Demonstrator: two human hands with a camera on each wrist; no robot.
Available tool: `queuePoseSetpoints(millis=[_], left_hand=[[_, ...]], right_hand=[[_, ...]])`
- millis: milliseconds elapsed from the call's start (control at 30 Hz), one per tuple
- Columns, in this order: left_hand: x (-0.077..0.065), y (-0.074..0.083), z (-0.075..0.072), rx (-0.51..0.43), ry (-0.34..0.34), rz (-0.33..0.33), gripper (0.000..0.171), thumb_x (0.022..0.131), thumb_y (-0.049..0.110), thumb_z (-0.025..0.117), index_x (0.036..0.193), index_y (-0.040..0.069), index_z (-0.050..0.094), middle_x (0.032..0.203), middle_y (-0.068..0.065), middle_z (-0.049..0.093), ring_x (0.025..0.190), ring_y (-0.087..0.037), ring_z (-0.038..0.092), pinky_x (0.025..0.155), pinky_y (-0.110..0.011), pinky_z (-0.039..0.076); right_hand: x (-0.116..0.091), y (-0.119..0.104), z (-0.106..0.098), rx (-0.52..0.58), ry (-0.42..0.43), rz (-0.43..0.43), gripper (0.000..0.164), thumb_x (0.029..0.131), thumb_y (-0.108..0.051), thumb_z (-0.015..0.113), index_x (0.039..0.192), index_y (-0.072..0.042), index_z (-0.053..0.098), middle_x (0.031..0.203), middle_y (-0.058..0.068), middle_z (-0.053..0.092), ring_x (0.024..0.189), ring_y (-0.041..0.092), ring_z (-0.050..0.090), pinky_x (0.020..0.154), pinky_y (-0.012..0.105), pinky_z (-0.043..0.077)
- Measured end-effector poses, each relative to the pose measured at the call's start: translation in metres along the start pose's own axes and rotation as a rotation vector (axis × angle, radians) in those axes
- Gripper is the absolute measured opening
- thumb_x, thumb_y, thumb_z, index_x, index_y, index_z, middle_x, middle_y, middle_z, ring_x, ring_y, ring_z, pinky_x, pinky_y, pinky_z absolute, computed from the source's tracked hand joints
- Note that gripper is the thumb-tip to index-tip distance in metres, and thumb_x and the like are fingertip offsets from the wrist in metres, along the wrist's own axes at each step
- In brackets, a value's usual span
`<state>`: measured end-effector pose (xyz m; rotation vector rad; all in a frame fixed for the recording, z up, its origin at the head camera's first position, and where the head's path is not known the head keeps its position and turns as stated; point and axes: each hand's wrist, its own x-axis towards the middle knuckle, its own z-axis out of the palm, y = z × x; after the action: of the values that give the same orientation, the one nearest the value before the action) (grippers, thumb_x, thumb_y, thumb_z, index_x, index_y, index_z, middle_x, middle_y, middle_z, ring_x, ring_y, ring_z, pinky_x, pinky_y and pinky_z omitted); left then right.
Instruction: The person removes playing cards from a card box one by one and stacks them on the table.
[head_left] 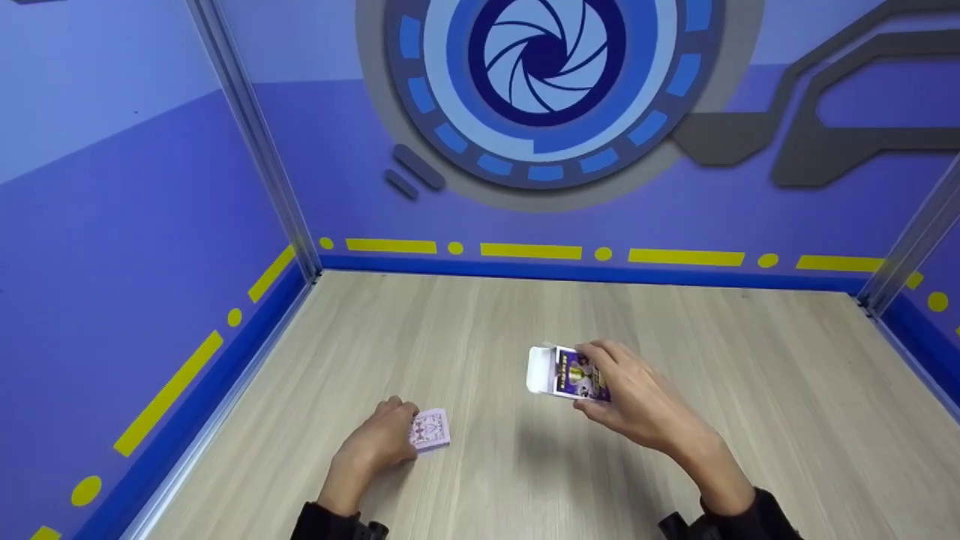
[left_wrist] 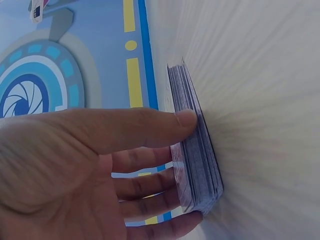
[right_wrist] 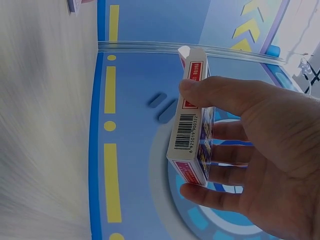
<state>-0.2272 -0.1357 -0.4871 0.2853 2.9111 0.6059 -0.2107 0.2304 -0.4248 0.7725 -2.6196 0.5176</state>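
Note:
My left hand [head_left: 380, 436] grips a deck of playing cards [head_left: 430, 430] by its edges, low at the tabletop. The top card has a pinkish patterned back. In the left wrist view the thumb presses one long side of the deck [left_wrist: 195, 145], with fingers around the other side and an end. My right hand [head_left: 637, 390] holds a card box [head_left: 576, 373] above the table, thumb on one narrow side and fingers on the other. Its white flap [head_left: 538, 369] stands open toward the left. A barcode shows on the box's side [right_wrist: 186, 132] in the right wrist view; its inside is hidden.
The pale wood-grain table [head_left: 480, 330] lies under both hands. A blue printed wall [head_left: 315, 165] closes off the back, and side panels [head_left: 112, 247] rise at left and right. Metal posts [head_left: 259, 142] stand at the back corners.

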Motion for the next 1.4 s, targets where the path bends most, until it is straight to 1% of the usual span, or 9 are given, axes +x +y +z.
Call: queuePoseSetpoints(millis=[167, 300, 400, 533, 700, 800, 967, 1067, 1400], left_hand=[[0.0, -0.001, -0.001, -0.01, -0.009, 0.009, 0.063, 0.072, -0.004, 0.083, 0.131, -0.005, 0.062, 0.12, -0.016, 0.059, 0.107, -0.03, 0.055, 0.102, -0.052, 0.048], [-0.001, -0.001, -0.004, -0.043, -0.034, -0.01, 0.074, 0.074, 0.007, 0.089, 0.139, -0.006, 0.055, 0.132, -0.021, 0.054, 0.116, -0.034, 0.053, 0.105, -0.053, 0.046], [-0.001, 0.0, -0.008, -0.065, 0.003, -0.006, 0.08, 0.08, 0.017, 0.089, 0.145, -0.008, 0.049, 0.141, -0.025, 0.049, 0.127, -0.039, 0.05, 0.108, -0.055, 0.043], [-0.001, 0.009, -0.012, -0.055, 0.191, 0.095, 0.064, 0.089, 0.018, 0.082, 0.141, -0.006, 0.055, 0.138, -0.024, 0.055, 0.128, -0.04, 0.053, 0.104, -0.056, 0.046], [-0.004, 0.034, -0.015, -0.085, 0.46, 0.283, 0.03, 0.092, 0.015, 0.079, 0.12, 0.005, 0.071, 0.117, -0.008, 0.069, 0.111, -0.027, 0.065, 0.091, -0.044, 0.055], [-0.009, 0.054, -0.014, -0.177, 0.538, 0.389, 0.012, 0.094, 0.015, 0.077, 0.105, 0.012, 0.074, 0.102, 0.002, 0.07, 0.096, -0.015, 0.067, 0.081, -0.036, 0.057], [-0.018, 0.083, -0.006, -0.419, 0.486, 0.529, 0.007, 0.096, 0.008, 0.073, 0.1, 0.012, 0.069, 0.093, 0.007, 0.067, 0.084, -0.007, 0.063, 0.072, -0.031, 0.058], [-0.021, 0.094, 0.001, -0.541, 0.426, 0.565, 0.01, 0.097, 0.004, 0.071, 0.102, 0.01, 0.064, 0.093, 0.005, 0.066, 0.084, -0.008, 0.064, 0.072, -0.029, 0.058], [-0.019, 0.1, 0.02, -0.684, 0.366, 0.478, 0.012, 0.098, 0.005, 0.068, 0.103, 0.008, 0.057, 0.096, 0.002, 0.063, 0.085, -0.01, 0.064, 0.074, -0.027, 0.057]], right_hand=[[0.0, 0.0, 0.0, -0.005, -0.002, 0.001, 0.068, 0.081, -0.025, 0.088, 0.137, -0.003, 0.057, 0.128, 0.015, 0.061, 0.106, 0.026, 0.061, 0.084, 0.045, 0.054], [0.001, 0.0, 0.0, -0.009, -0.007, 0.002, 0.068, 0.082, -0.026, 0.088, 0.137, -0.003, 0.058, 0.128, 0.014, 0.061, 0.106, 0.026, 0.062, 0.083, 0.044, 0.054], [0.001, -0.001, 0.0, -0.007, -0.015, 0.004, 0.067, 0.082, -0.026, 0.088, 0.138, -0.004, 0.058, 0.129, 0.014, 0.061, 0.106, 0.025, 0.062, 0.083, 0.044, 0.054], [0.002, -0.001, 0.0, 0.0, -0.019, 0.009, 0.068, 0.081, -0.025, 0.089, 0.138, -0.004, 0.058, 0.129, 0.014, 0.061, 0.108, 0.027, 0.062, 0.084, 0.045, 0.054], [0.002, -0.004, 0.001, 0.004, -0.008, -0.015, 0.07, 0.079, -0.022, 0.091, 0.138, -0.005, 0.058, 0.13, 0.013, 0.06, 0.114, 0.029, 0.06, 0.091, 0.048, 0.054], [0.002, -0.006, 0.002, 0.006, 0.0, -0.053, 0.071, 0.077, -0.02, 0.093, 0.138, -0.006, 0.059, 0.13, 0.011, 0.06, 0.116, 0.028, 0.059, 0.094, 0.048, 0.052], [0.002, -0.014, 0.005, 0.001, -0.004, -0.101, 0.074, 0.075, -0.02, 0.094, 0.139, -0.008, 0.058, 0.13, 0.008, 0.059, 0.116, 0.025, 0.056, 0.097, 0.048, 0.051], [0.002, -0.02, 0.007, -0.001, -0.01, -0.123, 0.074, 0.075, -0.02, 0.095, 0.139, -0.01, 0.058, 0.13, 0.007, 0.059, 0.117, 0.024, 0.056, 0.098, 0.047, 0.051], [0.001, -0.039, 0.012, 0.022, -0.054, -0.15, 0.074, 0.075, -0.021, 0.095, 0.139, -0.014, 0.058, 0.132, 0.002, 0.057, 0.121, 0.019, 0.052, 0.103, 0.046, 0.049]])
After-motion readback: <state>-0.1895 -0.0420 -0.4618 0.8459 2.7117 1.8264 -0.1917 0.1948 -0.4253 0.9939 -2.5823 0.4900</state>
